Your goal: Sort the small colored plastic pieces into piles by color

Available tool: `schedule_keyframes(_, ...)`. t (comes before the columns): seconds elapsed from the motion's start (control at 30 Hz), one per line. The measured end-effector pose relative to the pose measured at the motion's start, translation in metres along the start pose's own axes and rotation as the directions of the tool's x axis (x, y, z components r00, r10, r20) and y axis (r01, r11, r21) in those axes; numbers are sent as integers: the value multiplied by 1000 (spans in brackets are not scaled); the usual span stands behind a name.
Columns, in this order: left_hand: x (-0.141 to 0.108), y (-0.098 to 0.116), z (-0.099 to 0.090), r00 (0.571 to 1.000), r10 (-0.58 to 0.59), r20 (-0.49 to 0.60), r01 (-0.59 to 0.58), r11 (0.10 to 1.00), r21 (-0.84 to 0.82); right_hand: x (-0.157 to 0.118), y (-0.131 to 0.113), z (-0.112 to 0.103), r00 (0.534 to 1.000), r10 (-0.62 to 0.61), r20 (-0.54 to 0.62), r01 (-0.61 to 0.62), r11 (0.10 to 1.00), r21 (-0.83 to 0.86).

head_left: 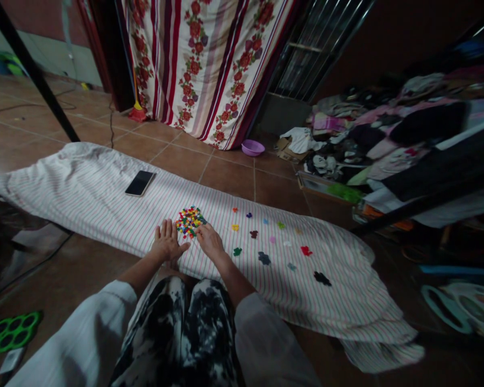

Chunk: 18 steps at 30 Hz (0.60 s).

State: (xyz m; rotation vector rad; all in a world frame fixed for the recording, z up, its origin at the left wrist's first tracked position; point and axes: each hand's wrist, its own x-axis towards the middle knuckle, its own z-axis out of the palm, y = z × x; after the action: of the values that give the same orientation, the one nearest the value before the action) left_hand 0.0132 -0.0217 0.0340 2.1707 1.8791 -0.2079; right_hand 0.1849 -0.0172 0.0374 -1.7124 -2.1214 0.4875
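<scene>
A pile of small mixed-colour beads [189,220] lies on the striped cloth in front of me. My left hand [167,242] rests flat at the pile's near left side, fingers spread, holding nothing. At the right edge of the pile my right hand [210,239] has its fingers curled together in a pinch; whatever is between them is hidden. To the right lie small single-colour groups, among them a yellow group [235,228], a dark red group [254,234], a green group [237,251], a grey group [263,258], a red group [306,251] and a black group [321,278].
The striped cloth [92,188] covers a long low surface, with a phone [140,183] lying on its left part. Beyond it are a purple basin [253,148] and a floral curtain [210,70]. Heaped clothes [371,134] fill the right side. Dark poles stand at both sides.
</scene>
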Motion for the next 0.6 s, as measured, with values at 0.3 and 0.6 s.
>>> schedule_keyframes(0.3,0,0,1,1000,-2,-16,2,1000,-4,1,-8,-4,998,57,25,-55,997,-54)
schedule_keyframes(0.6,0,0,0,1000,-1,-9,1,1000,-1,-4,-7,-2,1000,-11,19,13,997,-74)
